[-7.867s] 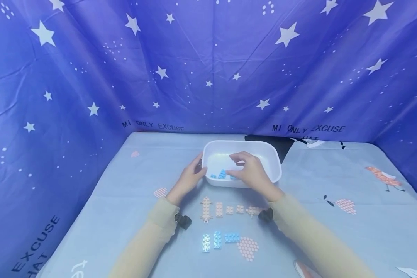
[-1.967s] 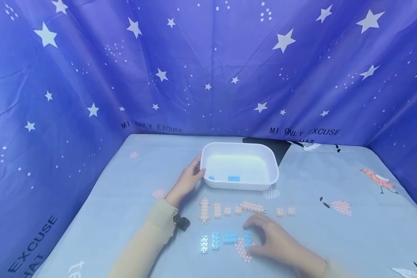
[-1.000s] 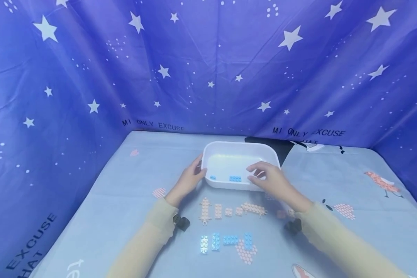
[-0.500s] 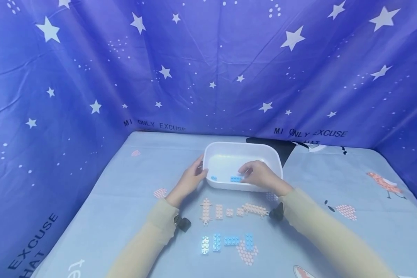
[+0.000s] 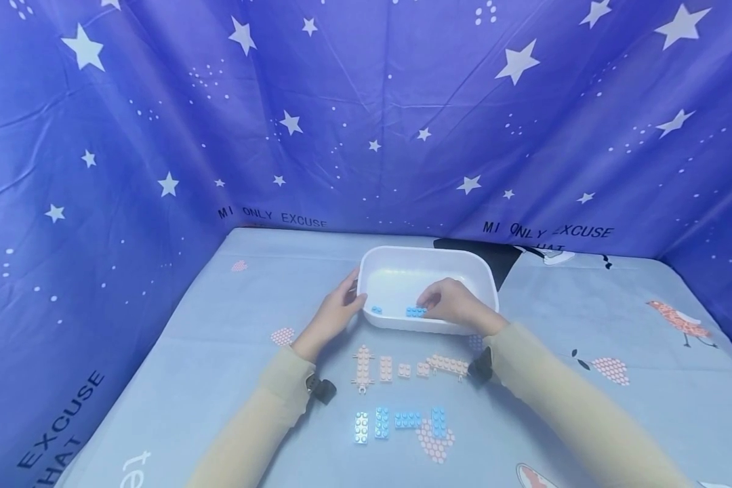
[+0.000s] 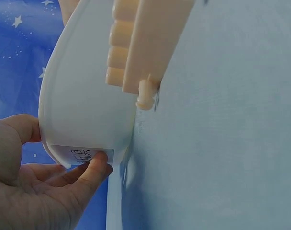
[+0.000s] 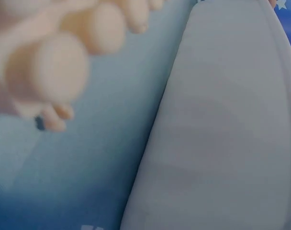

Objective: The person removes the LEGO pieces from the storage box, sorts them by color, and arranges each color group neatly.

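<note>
My left hand [image 5: 335, 312] grips the left end of a white plastic tub [image 5: 396, 325]. In the left wrist view, the thumb and fingers of this left hand [image 6: 45, 191] close on the tub wall over a printed label [image 6: 78, 154]. My right hand [image 5: 457, 303] reaches into the tub and pinches the right end of a blue building brick [image 5: 413, 312]. Its fingertips are partly hidden. A small blue brick [image 5: 375, 310] lies in the tub's left corner. The right wrist view shows the tub's outer wall [image 7: 222, 124] but no right-hand fingers.
Before the tub lie several pale pink pieces, among them a long studded one [image 5: 362, 369] and a slanting one [image 5: 448, 364]. Nearer is a row of several blue bricks [image 5: 407, 420]. A patterned cloth [image 5: 232, 339] covers the table; a starry blue curtain [image 5: 317, 81] stands behind.
My right hand set a blue brick at the right end of the front row, then returned to the tub and closed on another. My left hand kept its grip.
</note>
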`<state>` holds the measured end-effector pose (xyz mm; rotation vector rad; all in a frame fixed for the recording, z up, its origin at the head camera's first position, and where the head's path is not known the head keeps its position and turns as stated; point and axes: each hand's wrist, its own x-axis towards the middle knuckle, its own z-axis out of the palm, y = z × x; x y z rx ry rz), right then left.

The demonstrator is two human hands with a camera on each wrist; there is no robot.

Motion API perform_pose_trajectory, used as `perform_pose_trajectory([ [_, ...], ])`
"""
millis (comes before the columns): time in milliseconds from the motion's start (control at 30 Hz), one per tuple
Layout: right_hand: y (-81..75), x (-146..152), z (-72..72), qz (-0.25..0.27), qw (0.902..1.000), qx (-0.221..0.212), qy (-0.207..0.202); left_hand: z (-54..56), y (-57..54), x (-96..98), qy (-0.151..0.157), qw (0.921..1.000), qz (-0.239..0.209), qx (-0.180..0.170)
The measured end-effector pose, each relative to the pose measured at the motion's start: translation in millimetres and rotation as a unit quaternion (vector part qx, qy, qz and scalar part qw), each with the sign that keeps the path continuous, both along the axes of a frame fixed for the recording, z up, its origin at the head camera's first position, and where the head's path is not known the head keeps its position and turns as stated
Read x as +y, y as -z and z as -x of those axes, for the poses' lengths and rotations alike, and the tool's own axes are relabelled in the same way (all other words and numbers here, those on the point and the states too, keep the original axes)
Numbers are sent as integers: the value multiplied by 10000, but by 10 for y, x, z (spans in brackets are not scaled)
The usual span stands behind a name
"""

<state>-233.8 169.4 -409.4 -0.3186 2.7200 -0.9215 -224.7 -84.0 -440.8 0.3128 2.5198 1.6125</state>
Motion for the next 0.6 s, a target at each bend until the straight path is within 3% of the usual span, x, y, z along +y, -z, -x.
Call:
perform_pose_trajectory([
  [600,13,-14,5,91,9998,-149,94,8,-7,12,-9,10000,89,41],
])
